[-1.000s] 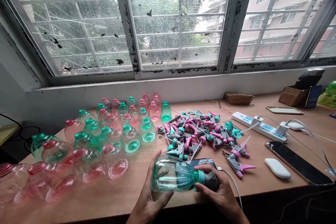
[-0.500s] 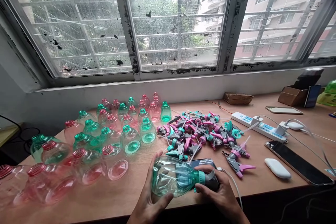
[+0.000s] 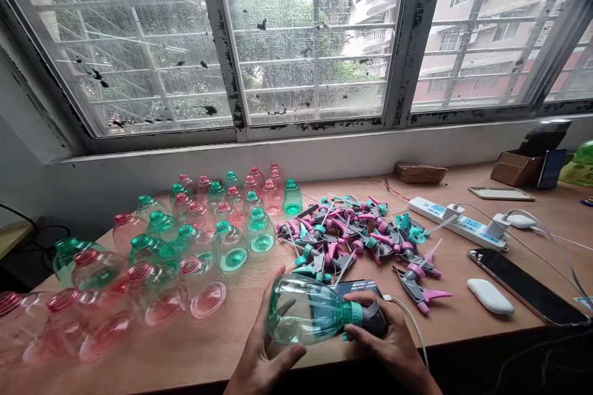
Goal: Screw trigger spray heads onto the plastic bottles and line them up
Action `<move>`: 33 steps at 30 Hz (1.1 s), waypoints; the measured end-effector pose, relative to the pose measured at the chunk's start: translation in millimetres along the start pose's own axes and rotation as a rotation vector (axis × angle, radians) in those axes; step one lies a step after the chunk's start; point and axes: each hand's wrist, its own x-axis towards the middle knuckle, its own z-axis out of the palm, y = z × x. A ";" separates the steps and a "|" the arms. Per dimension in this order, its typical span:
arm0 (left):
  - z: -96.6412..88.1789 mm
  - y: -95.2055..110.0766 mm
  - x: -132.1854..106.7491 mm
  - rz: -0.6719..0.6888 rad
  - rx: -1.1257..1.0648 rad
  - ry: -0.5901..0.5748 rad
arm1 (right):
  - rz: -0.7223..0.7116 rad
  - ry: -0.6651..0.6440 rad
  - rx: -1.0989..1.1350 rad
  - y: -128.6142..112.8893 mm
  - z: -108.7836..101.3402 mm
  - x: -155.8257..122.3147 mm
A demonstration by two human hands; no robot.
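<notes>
My left hand (image 3: 263, 355) wraps round the body of a clear green plastic bottle (image 3: 306, 310) that lies sideways above the near edge of the wooden table (image 3: 222, 339). My right hand (image 3: 393, 345) is closed on the grey and teal spray head (image 3: 368, 316) at the bottle's neck. Just beyond them lies a pile of pink, teal and grey spray heads (image 3: 352, 237). Left of the pile stand several empty green and pink bottles (image 3: 185, 247).
A black phone (image 3: 359, 288) lies behind the held bottle, with a white cable running right. Further right are a white power strip (image 3: 456, 222), a white oval device (image 3: 490, 296), another phone (image 3: 528, 287) and small cardboard boxes (image 3: 519, 168). A barred window runs behind the table.
The bottle has turned a little in my hands; my left thumb has slid along its underside. Both hands stay in the same place.
</notes>
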 end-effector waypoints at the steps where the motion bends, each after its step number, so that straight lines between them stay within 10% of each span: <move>1: -0.1 -0.6 -0.4 0.000 0.009 0.004 | 0.003 0.002 0.006 0.2 -0.2 0.0; 33: -0.9 -10.1 -3.6 0.073 -0.081 0.001 | -0.072 0.008 -0.081 -2.5 -3.9 -6.2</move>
